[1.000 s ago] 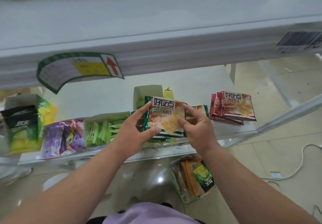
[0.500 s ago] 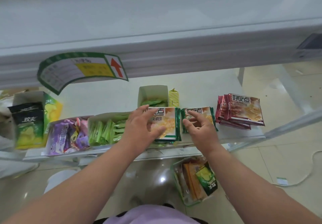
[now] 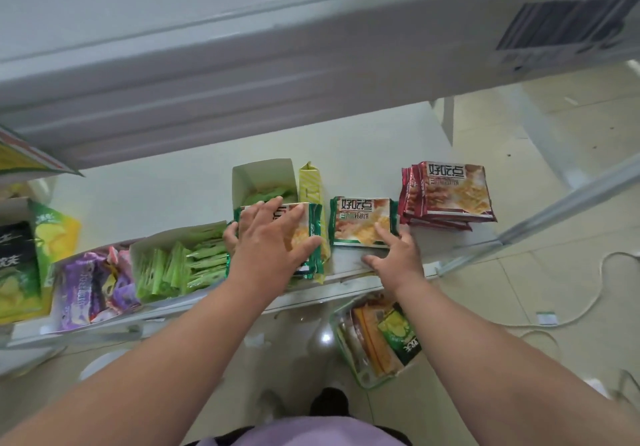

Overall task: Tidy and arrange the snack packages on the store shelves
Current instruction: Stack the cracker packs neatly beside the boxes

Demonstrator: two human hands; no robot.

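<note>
Green packet stack (image 3: 308, 234) half-hidden under flat left hand (image 3: 270, 237); right hand (image 3: 394, 255) released.

Both arms extended forward; left hand (image 3: 268, 237) flat, fingers spread; right hand (image 3: 394, 255) fingers straight, palm down.

Below me lies the tiled floor (image 3: 571, 282). A white cable (image 3: 588, 310) loops across it, a small green-edged label (image 3: 546, 318) lies beside that cable, and my black shoe (image 3: 329, 402) stands on the tiles.
</note>
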